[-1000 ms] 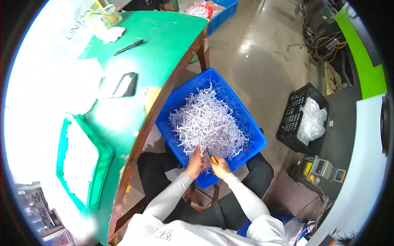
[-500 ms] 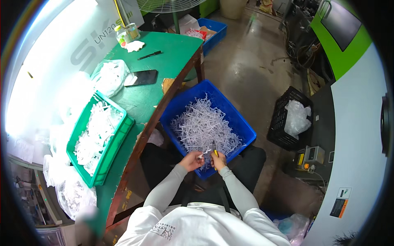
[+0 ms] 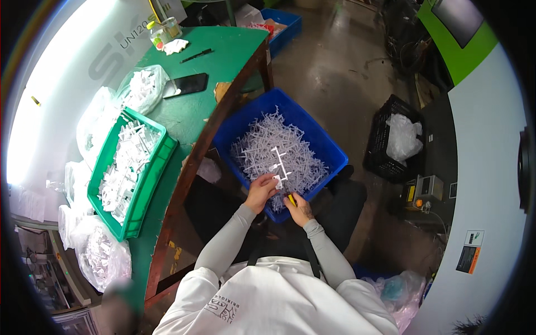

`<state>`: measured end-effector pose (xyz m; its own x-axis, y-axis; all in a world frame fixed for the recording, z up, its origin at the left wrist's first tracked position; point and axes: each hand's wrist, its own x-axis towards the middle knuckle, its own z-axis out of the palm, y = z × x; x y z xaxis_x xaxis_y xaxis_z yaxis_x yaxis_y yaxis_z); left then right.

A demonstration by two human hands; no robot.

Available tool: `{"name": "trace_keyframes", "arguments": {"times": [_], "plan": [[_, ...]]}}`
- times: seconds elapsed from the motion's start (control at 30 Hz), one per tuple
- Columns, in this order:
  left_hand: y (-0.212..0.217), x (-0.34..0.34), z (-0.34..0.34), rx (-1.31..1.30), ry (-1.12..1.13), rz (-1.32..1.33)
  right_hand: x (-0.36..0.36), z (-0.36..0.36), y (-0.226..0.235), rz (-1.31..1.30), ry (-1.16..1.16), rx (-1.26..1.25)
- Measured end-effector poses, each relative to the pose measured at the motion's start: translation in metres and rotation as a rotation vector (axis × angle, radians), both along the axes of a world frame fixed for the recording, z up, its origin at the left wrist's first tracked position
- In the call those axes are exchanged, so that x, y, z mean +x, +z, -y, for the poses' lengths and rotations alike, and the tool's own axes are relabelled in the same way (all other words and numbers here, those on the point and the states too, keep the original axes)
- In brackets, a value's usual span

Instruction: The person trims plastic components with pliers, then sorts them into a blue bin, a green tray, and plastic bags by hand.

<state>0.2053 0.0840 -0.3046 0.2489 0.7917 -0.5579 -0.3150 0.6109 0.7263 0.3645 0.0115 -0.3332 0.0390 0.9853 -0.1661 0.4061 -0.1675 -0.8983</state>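
My left hand [image 3: 260, 193] is closed on a branched white plastic sprue [image 3: 282, 163], with a small flat part by my fingertips. The sprue reaches away from me over a blue bin [image 3: 336, 153]. A heap of thin white plastic sprue pieces [image 3: 273, 134] fills much of that bin. Just to the right, my right hand [image 3: 301, 211] grips a pair of cutters with yellow handles [image 3: 292, 199]. Their tips are close to the near end of the sprue; whether the jaws touch it is too small to tell.
On the green table [image 3: 234, 50] at left stand a green tray [image 3: 159, 159] of white parts, clear bags [image 3: 100, 254] of parts, a black phone [image 3: 192, 84] and a pen [image 3: 196, 56]. A black crate [image 3: 379, 146] holding clear plastic is on the floor at right.
A large branched sprue now shows in my left hand, where only a small white piece was visible before. The cutters stay in my right hand. The whole view has shifted slightly.
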Motion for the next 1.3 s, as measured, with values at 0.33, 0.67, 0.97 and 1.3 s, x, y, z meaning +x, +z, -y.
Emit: {"name": "trace_keyframes", "arguments": {"times": [0.33, 0.67, 0.97, 1.3], "plan": [[0.022, 0.000, 0.021, 0.083, -0.009, -0.029, -0.004, 0.014, 0.030, 0.125, 0.026, 0.134], [0.021, 0.006, 0.020, 0.176, -0.088, -0.160, -0.003, 0.022, 0.030, 0.083, -0.022, 0.124], [0.022, 0.009, 0.030, 0.160, 0.010, -0.185, -0.008, 0.024, 0.030, 0.155, -0.027, 0.120], [-0.001, 0.016, 0.022, 0.468, 0.158, -0.598, -0.026, 0.026, 0.038, 0.131, -0.057, 0.086]]}}
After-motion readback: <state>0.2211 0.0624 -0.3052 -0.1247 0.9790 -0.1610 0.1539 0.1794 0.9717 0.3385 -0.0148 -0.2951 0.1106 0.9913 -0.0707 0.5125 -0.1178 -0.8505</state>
